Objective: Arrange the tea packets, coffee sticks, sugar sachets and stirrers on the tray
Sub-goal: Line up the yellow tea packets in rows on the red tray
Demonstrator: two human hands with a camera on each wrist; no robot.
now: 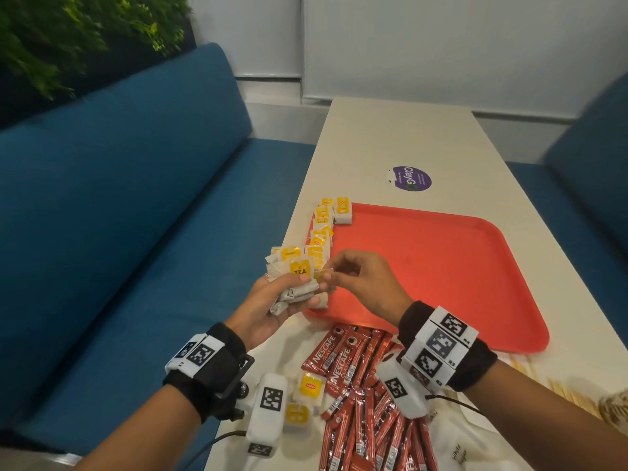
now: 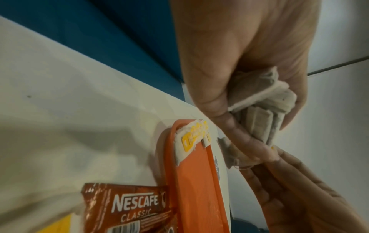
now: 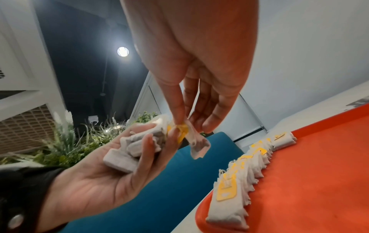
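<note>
Just beside the tray (image 1: 441, 266), tea bags (image 1: 294, 283) were held in the left hand (image 1: 268, 307); one tag (image 1: 321, 275) was pinched by the right hand (image 1: 360, 280). Tangled strings could have pulled others out.

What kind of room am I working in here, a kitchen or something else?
Not a kitchen, as far as the views show: probably an office pantry or cafe-style seating booth. Blue cushioned benches flank a narrow white table, a round "ClayGo" clean-up sticker is stuck on the table, and foliage stands behind the bench.
</note>
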